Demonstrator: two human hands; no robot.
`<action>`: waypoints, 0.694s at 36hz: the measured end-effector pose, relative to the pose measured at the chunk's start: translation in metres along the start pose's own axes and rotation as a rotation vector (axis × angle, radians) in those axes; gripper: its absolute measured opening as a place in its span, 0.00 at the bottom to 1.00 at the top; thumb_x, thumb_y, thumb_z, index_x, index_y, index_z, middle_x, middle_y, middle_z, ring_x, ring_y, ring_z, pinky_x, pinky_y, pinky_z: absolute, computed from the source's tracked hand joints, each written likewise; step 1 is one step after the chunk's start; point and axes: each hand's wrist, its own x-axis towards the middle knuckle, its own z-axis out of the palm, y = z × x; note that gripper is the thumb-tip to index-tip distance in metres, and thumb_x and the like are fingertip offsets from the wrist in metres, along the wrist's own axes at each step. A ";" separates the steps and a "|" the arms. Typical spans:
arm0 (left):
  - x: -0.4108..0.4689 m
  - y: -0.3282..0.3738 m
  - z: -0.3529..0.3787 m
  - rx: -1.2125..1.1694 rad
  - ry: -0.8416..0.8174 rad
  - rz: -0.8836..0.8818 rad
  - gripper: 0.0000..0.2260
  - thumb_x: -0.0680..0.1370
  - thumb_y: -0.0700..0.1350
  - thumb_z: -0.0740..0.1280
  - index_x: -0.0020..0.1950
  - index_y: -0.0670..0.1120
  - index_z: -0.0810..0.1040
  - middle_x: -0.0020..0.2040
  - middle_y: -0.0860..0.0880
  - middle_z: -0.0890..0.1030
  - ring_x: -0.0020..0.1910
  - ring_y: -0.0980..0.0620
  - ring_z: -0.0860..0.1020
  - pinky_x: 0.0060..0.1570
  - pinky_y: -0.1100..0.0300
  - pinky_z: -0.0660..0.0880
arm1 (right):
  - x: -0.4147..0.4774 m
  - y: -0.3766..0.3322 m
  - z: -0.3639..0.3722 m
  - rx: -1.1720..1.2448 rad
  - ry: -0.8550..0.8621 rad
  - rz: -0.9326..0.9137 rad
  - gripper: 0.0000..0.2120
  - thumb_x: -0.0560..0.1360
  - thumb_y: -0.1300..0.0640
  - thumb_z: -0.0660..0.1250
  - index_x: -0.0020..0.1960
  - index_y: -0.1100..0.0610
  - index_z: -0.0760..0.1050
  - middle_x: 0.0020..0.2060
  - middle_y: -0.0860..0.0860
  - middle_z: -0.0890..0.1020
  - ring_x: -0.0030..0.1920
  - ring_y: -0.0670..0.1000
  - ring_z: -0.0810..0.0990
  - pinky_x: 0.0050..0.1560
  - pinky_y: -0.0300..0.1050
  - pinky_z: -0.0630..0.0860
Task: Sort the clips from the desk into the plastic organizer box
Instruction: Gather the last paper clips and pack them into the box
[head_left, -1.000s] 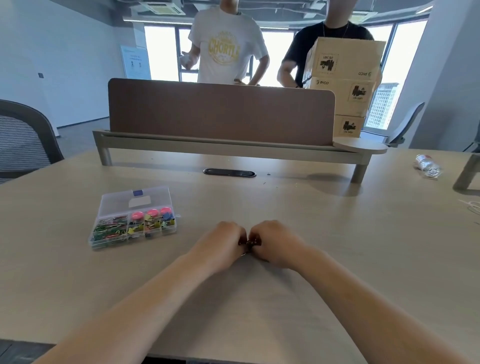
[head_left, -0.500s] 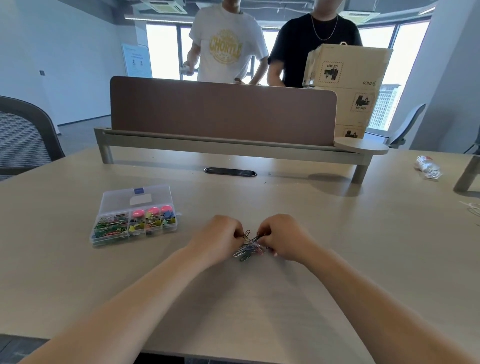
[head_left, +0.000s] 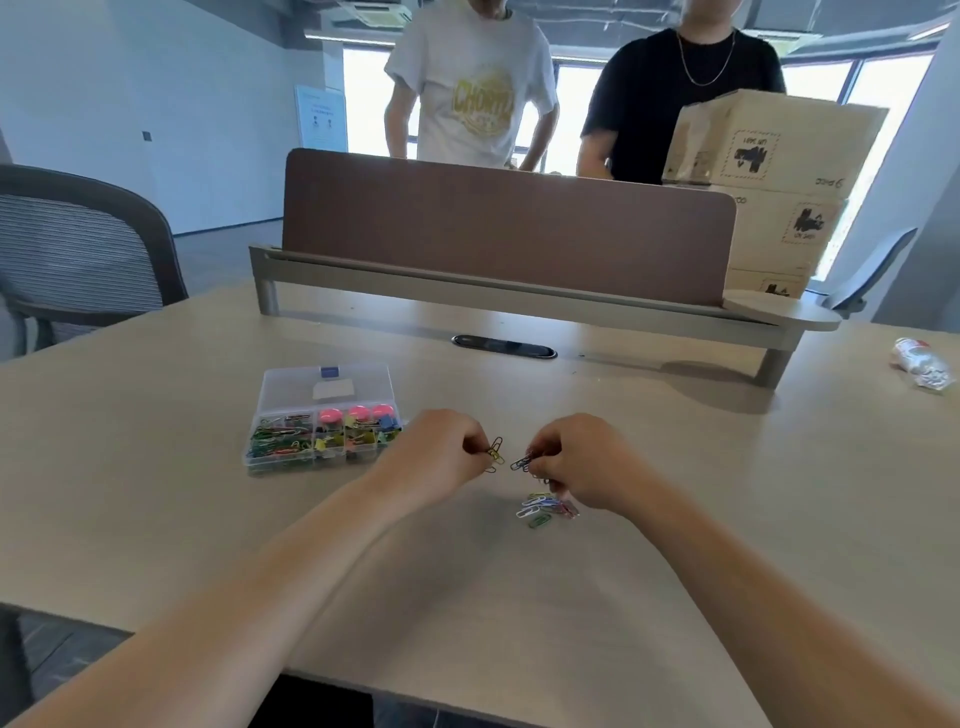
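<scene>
over the middle of the desk (head_left: 701, 467), the left hand (head_left: 441, 452) pinches a few yellow clips (head_left: 496, 451) and the right hand (head_left: 582, 462) pinches a darker bunch (head_left: 521, 461) above a loose pile (head_left: 545, 509), while the open organizer box (head_left: 291, 384) sits near the left hand, toward the desk's left edge.

Table (head_left: 156, 493) is marked pale beige woodgrain; box (head_left: 291, 384) clear, filled with green, yellow, pink; clips (head_left: 543, 508) white, green, blue; divider (head_left: 509, 228) brown.

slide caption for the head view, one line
Left hand and right hand each pinch paper clips beside a loose pile on the desk, plastic organizer box open nearby.
</scene>
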 end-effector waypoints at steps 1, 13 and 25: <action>-0.002 -0.003 -0.005 -0.003 0.007 -0.010 0.05 0.76 0.46 0.68 0.46 0.46 0.82 0.35 0.56 0.78 0.30 0.62 0.73 0.30 0.67 0.67 | 0.002 -0.005 0.001 0.013 -0.001 -0.004 0.03 0.74 0.58 0.69 0.45 0.54 0.81 0.31 0.51 0.83 0.33 0.51 0.83 0.39 0.42 0.77; -0.022 -0.065 -0.072 0.027 0.129 -0.193 0.07 0.75 0.49 0.69 0.40 0.47 0.81 0.33 0.52 0.79 0.29 0.56 0.75 0.32 0.59 0.70 | 0.046 -0.090 0.029 0.070 -0.062 -0.145 0.03 0.75 0.58 0.68 0.45 0.54 0.80 0.31 0.50 0.83 0.27 0.45 0.79 0.27 0.35 0.68; -0.016 -0.143 -0.127 0.184 0.209 -0.262 0.04 0.75 0.48 0.70 0.44 0.50 0.82 0.40 0.54 0.79 0.38 0.58 0.75 0.34 0.64 0.66 | 0.114 -0.170 0.065 0.108 -0.094 -0.271 0.04 0.75 0.59 0.70 0.48 0.56 0.83 0.35 0.53 0.84 0.33 0.53 0.83 0.34 0.44 0.81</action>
